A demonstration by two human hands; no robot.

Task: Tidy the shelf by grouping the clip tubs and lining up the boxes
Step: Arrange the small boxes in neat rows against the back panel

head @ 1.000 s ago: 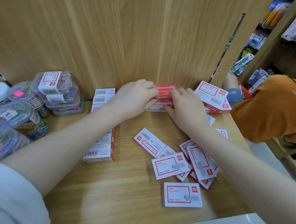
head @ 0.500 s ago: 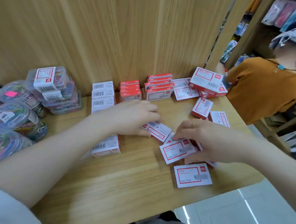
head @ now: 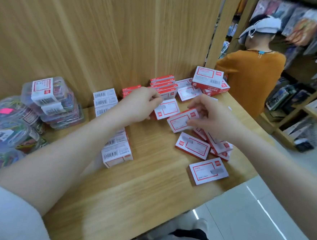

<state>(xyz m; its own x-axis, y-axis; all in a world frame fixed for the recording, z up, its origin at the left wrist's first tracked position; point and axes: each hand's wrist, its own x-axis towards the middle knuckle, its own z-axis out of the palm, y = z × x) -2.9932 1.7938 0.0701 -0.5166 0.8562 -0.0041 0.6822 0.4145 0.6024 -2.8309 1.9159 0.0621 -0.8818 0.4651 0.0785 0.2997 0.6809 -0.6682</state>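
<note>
My left hand (head: 139, 104) grips a small red-and-white box (head: 167, 108) lifted off the wooden shelf (head: 149, 190). Beside it my right hand (head: 212, 117) pinches a second box (head: 180, 120) by its right end, tilted. Under my right wrist lies a loose pile of boxes (head: 204, 145), with one more box (head: 207, 170) nearer the shelf edge. Along the back wall stand rows of boxes on edge (head: 163, 85). A line of barcode-up boxes (head: 114, 145) runs under my left forearm. Clear tubs of coloured clips (head: 54, 101) are stacked at the left.
Round clip tubs (head: 8, 132) crowd the far left edge. A larger red-and-white box (head: 207, 79) sits on others at the back right corner. A person in an orange top (head: 251, 73) stands past the shelf's right end, by racks of goods.
Both hands came back from the rear row to the loose pile, and each has picked up a box and raised it. The camera swung right.
</note>
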